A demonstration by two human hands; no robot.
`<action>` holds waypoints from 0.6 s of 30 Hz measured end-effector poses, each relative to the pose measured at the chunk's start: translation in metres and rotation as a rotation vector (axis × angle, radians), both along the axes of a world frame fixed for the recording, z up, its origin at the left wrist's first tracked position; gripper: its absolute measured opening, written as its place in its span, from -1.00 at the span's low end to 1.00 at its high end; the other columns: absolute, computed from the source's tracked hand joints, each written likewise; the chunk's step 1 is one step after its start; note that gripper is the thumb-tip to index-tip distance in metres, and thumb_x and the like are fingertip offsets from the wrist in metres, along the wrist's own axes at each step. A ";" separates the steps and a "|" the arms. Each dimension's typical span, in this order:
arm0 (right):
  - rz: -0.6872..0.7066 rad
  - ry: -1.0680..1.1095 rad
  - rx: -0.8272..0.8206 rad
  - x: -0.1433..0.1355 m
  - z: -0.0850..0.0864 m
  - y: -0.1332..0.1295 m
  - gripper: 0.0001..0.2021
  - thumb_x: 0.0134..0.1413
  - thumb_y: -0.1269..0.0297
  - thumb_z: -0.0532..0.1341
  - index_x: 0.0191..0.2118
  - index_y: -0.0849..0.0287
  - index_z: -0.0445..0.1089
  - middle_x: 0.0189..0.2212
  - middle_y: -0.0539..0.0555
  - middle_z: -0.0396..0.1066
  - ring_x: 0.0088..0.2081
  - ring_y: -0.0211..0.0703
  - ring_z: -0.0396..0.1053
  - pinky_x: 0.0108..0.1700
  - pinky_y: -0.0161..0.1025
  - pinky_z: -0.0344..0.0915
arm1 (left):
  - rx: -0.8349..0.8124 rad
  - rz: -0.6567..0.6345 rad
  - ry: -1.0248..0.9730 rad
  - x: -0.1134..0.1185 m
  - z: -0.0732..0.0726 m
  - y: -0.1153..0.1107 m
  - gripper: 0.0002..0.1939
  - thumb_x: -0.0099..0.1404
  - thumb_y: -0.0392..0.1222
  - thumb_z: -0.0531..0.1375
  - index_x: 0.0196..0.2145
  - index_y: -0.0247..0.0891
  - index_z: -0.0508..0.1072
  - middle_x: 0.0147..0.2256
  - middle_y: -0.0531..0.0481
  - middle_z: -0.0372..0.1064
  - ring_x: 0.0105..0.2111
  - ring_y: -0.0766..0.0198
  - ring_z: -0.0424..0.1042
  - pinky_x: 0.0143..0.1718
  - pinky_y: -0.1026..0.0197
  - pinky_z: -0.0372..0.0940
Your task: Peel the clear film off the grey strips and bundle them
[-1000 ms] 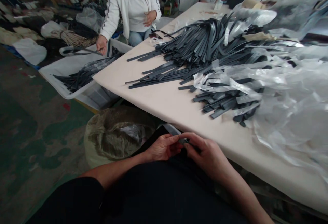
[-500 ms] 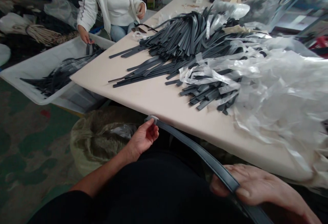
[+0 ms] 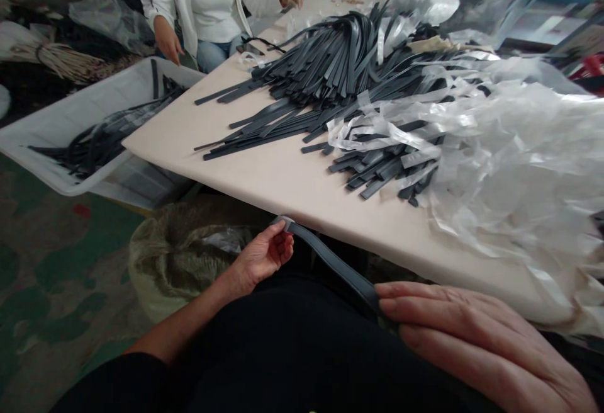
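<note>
My left hand (image 3: 267, 252), at the table's near edge, pinches one end of a dark grey belt (image 3: 333, 260) between thumb and fingers. A pale, shiny piece (image 3: 286, 221) shows at that end, too small to make out. From there the belt runs down to the right along its stitched edge to my right hand (image 3: 465, 331). The fingers of my right hand lie close together over the belt, gripping it; the thumb and the rest of the belt are hidden beneath.
Many dark grey straps (image 3: 325, 67) lie heaped on the pale table (image 3: 165, 130), with crumpled clear plastic (image 3: 514, 167) to their right. A white bin (image 3: 70, 107) holding straps stands left, beside a person in a white jacket (image 3: 214, 7). An open sack (image 3: 155, 262) sits below the table edge.
My right hand has moved up and left along the belt, closer to my left hand. The person opposite has lifted one hand from the bin's straps and moved the other over the table.
</note>
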State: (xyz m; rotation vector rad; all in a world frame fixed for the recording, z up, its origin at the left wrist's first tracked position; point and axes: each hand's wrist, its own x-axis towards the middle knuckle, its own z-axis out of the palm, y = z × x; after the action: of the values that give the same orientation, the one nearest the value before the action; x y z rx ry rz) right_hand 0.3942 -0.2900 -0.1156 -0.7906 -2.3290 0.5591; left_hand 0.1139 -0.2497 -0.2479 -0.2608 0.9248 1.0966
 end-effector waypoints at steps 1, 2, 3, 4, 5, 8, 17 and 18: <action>0.018 0.005 0.021 -0.006 0.000 0.002 -0.73 0.34 0.30 0.08 0.05 -0.06 0.41 -0.12 0.06 0.56 -0.05 -0.02 0.53 -0.04 -0.15 0.51 | -0.001 -0.008 -0.007 -0.001 0.000 0.000 -0.73 0.40 -0.30 0.10 -0.44 -0.37 0.48 -0.59 -0.02 0.44 -0.63 0.35 0.45 -0.56 0.33 0.41; 0.044 0.007 0.046 -0.011 -0.001 0.005 -0.73 0.35 0.31 0.07 0.05 -0.05 0.41 -0.13 0.07 0.56 -0.06 -0.03 0.53 -0.05 -0.16 0.52 | -0.002 -0.015 -0.015 -0.001 -0.001 -0.001 -0.73 0.40 -0.30 0.11 -0.44 -0.38 0.48 -0.59 -0.03 0.44 -0.63 0.35 0.46 -0.55 0.32 0.41; 0.079 0.007 0.074 -0.017 -0.002 0.010 -0.73 0.36 0.31 0.05 0.05 -0.03 0.41 -0.13 0.07 0.57 -0.07 -0.05 0.53 -0.06 -0.18 0.52 | -0.002 -0.025 -0.023 -0.002 -0.001 -0.001 -0.73 0.40 -0.29 0.11 -0.45 -0.38 0.47 -0.59 -0.03 0.45 -0.62 0.34 0.46 -0.55 0.33 0.41; 0.120 0.003 0.095 -0.022 -0.003 0.015 -0.73 0.37 0.32 0.03 0.04 0.00 0.41 -0.13 0.08 0.57 -0.06 -0.07 0.53 -0.06 -0.20 0.52 | 0.001 -0.031 -0.032 -0.003 -0.002 -0.002 -0.73 0.39 -0.29 0.12 -0.45 -0.38 0.47 -0.59 -0.03 0.45 -0.62 0.34 0.46 -0.55 0.33 0.42; 0.164 0.002 0.113 -0.028 -0.005 0.021 -0.73 0.38 0.33 0.02 0.02 0.04 0.42 -0.13 0.09 0.56 -0.05 -0.10 0.52 -0.05 -0.23 0.52 | 0.007 -0.036 -0.041 -0.004 -0.002 -0.002 -0.74 0.39 -0.29 0.13 -0.45 -0.38 0.47 -0.58 -0.03 0.45 -0.61 0.34 0.46 -0.54 0.32 0.42; 0.284 0.016 0.136 -0.043 -0.014 0.039 -0.76 0.41 0.38 -0.01 -0.04 0.18 0.40 -0.14 0.14 0.56 -0.02 -0.20 0.50 -0.01 -0.32 0.47 | 0.037 -0.057 -0.063 -0.006 -0.004 -0.004 -0.80 0.35 -0.29 0.17 -0.43 -0.37 0.48 -0.57 -0.03 0.47 -0.62 0.34 0.46 -0.53 0.31 0.43; 0.369 0.043 0.307 -0.052 -0.024 0.051 -0.80 0.35 0.46 0.05 -0.08 0.33 0.41 -0.13 0.22 0.54 0.05 -0.13 0.44 0.02 -0.31 0.45 | 0.041 -0.172 -0.077 -0.004 -0.002 -0.013 -0.81 0.32 -0.34 0.19 -0.47 -0.38 0.48 -0.58 -0.06 0.47 -0.60 0.29 0.49 -0.53 0.30 0.42; 0.382 0.042 0.302 -0.054 -0.024 0.052 -0.80 0.35 0.46 0.05 -0.10 0.33 0.41 -0.14 0.21 0.55 0.04 -0.14 0.45 0.02 -0.31 0.45 | 0.036 -0.184 -0.082 -0.002 -0.001 -0.014 -0.80 0.32 -0.35 0.19 -0.47 -0.39 0.48 -0.58 -0.06 0.47 -0.60 0.29 0.49 -0.53 0.30 0.42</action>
State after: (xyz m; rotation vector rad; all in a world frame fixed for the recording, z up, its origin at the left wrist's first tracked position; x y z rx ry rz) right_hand 0.3398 -0.2382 -0.1393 -0.1925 -2.4588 0.3605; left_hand 0.1115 -0.2637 -0.2487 -0.1860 0.8383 0.9255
